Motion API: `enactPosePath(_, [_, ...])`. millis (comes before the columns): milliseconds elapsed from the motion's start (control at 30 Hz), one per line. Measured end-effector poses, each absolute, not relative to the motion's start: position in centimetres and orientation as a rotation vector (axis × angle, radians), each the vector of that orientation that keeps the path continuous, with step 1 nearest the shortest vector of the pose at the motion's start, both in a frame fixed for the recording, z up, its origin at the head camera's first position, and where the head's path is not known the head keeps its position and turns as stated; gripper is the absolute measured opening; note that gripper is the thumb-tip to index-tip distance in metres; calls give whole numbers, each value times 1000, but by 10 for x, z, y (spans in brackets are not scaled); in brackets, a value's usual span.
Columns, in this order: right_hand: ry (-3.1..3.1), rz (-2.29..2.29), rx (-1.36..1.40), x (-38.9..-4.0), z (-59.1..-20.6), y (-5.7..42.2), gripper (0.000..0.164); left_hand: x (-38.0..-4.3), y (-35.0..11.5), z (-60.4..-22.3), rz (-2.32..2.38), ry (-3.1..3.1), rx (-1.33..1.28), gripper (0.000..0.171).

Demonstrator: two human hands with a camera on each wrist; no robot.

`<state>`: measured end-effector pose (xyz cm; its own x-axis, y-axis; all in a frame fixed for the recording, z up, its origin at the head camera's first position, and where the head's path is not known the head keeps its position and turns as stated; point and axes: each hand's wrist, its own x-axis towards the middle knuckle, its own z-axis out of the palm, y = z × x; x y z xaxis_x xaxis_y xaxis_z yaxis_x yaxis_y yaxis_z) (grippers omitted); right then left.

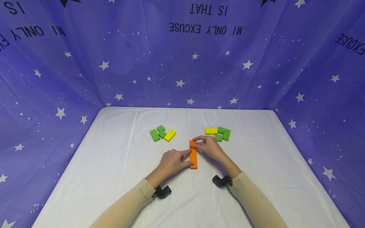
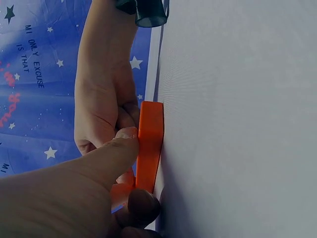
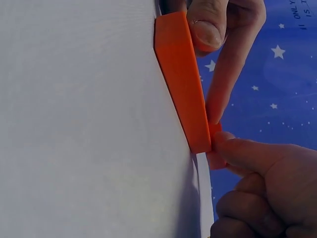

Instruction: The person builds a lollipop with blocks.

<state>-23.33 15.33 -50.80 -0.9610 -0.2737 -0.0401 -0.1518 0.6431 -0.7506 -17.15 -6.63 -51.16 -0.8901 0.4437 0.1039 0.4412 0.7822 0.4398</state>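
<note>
On the head view, the left grip (image 1: 172, 162) is laid against the long orange block (image 1: 193, 157), thumb and index spread wide and pressing rather than wrapping, most likely to steady it. Just beyond those fingers, the right grip (image 1: 210, 148) is drawn in to a narrow pinch on the small orange block (image 1: 192, 143), at the long piece's far end, a fingertip hold presumably chosen for fine control. Beyond the left grip: a long green block (image 1: 155, 135), a yellow block (image 1: 170, 135) and 2 small green blocks (image 1: 161, 128). Beyond the right grip: a second yellow block (image 1: 211, 131), a second long green block (image 1: 226, 134) and 2 more small green blocks (image 1: 218, 138); that group sits close behind the knuckles, leaving little room there. It all lies on the white bench (image 1: 122, 158), starry curtain (image 1: 159, 69) behind.

To the left wrist: the thumb bears on the long piece's upper edge, the right grip looming behind, and fingers mask much of the small piece.

Now the right wrist: the long side facing the right grip is free of fingers. Whether the 2 orange pieces touch, there's no telling.
</note>
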Motion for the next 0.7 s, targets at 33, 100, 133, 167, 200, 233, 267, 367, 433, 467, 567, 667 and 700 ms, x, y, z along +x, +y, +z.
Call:
enactPosePath(33, [2709, -1213, -357, -233, -508, 153, 32, -172, -66, -511, 726, 2961, 734, 63])
enactPosePath(100, [2704, -1211, -363, -233, -509, 153, 31, -171, -66, -511, 722, 2966, 736, 63])
enactPosePath(133, [2704, -1209, -370, -233, -509, 154, 31, -171, -66, -511, 720, 2970, 737, 62])
enactPosePath(167, [2704, -1207, -375, -233, -509, 154, 31, -171, -65, -510, 717, 2973, 737, 62])
enactPosePath(200, [2700, -1210, -380, -233, -509, 154, 31, -171, -65, -510, 719, 2977, 738, 62])
enactPosePath(233, [2699, -1206, -386, -233, -509, 154, 32, -171, -65, -510, 719, 2980, 740, 62])
enactPosePath(267, [2698, -1202, -388, -233, -509, 154, 31, -171, -65, -510, 721, 2983, 743, 62])
enactPosePath(367, [2697, -1175, -399, -233, -510, 155, 32, -171, -65, -510, 719, 2979, 732, 62])
enactPosePath(433, [2696, -1163, -400, -233, -510, 156, 32, -171, -64, -510, 734, 2967, 716, 62])
enactPosePath(467, [2692, -1160, -399, -233, -510, 156, 32, -171, -64, -510, 742, 2961, 706, 61])
enactPosePath(567, [2687, -1153, -396, -233, -510, 156, 33, -171, -64, -509, 765, 2943, 678, 61])
enactPosePath(667, [2694, -1143, -391, -233, -509, 155, 33, -172, -64, -508, 769, 2933, 660, 63])
enactPosePath(700, [2700, -1138, -388, -233, -509, 155, 32, -173, -65, -508, 765, 2932, 657, 64])
